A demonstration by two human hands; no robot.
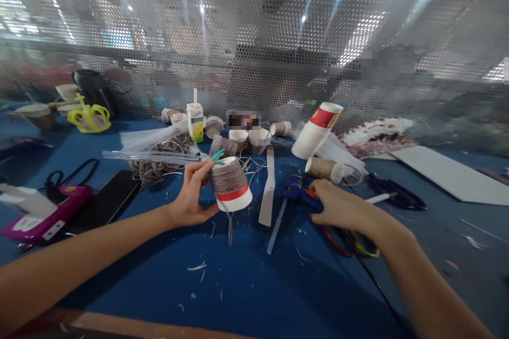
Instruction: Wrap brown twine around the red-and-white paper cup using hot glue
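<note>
My left hand [195,196] grips a paper cup [234,204] between thumb and fingers, above the table. Grey-brown yarn is wound round much of the cup, with a red band and white rim below it. Loose yarn ends hang from its lower side. Teal color shows at my left fingertips. My right hand [334,204] is closed round the handle of a blue glue gun [296,190] with an orange trigger; part of the handle is hidden. A clear glue stick [277,226] lies by the gun, and a pale flat strip [268,188] lies between the hands.
A stack of paper cups [314,135], a twine spool [320,168] and a juice carton [195,123] stand behind. Grey yarn [151,169] lies left, near a magenta power strip [59,209]. Scissors [368,249] and a cable [377,283] lie by my right forearm.
</note>
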